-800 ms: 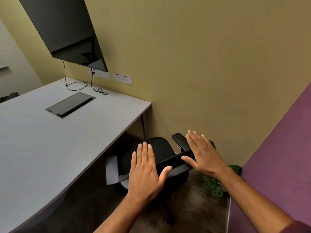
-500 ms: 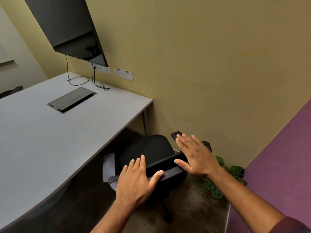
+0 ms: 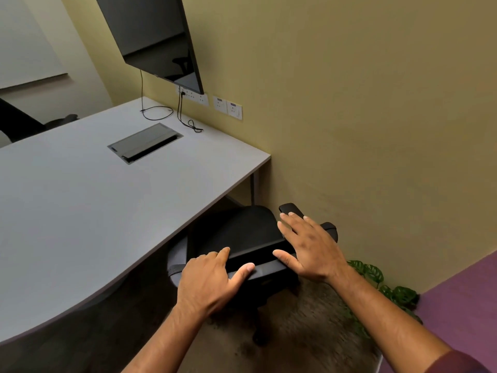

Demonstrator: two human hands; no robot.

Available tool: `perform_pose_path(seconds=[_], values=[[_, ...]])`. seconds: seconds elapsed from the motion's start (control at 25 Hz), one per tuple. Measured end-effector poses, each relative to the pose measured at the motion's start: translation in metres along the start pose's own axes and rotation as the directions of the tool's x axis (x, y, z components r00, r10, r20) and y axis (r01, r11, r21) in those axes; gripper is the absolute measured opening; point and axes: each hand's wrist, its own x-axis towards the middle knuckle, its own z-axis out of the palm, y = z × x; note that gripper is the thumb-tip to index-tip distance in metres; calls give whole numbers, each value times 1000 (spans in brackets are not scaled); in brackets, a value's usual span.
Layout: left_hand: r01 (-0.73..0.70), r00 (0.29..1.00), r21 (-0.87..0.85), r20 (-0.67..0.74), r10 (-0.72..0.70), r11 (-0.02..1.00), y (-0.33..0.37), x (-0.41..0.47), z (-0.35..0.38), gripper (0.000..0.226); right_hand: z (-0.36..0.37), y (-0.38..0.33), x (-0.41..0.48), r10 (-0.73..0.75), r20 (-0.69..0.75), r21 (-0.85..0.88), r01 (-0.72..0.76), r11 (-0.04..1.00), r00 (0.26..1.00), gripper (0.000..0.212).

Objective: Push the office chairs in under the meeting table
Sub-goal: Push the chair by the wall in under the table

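Note:
A black office chair (image 3: 242, 232) with grey armrests stands at the corner of the grey meeting table (image 3: 80, 211), its seat partly under the table edge. My left hand (image 3: 212, 284) grips the top of the chair's backrest, fingers curled over the rim and thumb on the back. My right hand (image 3: 309, 246) lies on the backrest's right end, fingers spread over the top and thumb against the back. The chair's base is mostly hidden; one castor (image 3: 259, 339) shows below.
A yellow wall (image 3: 363, 130) runs close on the chair's right. A potted plant (image 3: 382, 289) sits on the floor by a purple wall (image 3: 457, 305). A dark screen (image 3: 156, 39), sockets and cables are at the table's far end. Another chair (image 3: 21, 122) shows far left.
Both hands have come down onto the backrest; the left hand's fingers have curled over its top. The chair has rolled closer in under the table.

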Motion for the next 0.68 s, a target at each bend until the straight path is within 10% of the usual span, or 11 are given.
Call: perform_pose_path(seconds=[0.68], values=[[104,993,2,58,-104,995,-37,96,12,110,18,39,143,-53,81,16,51,999,995,81]])
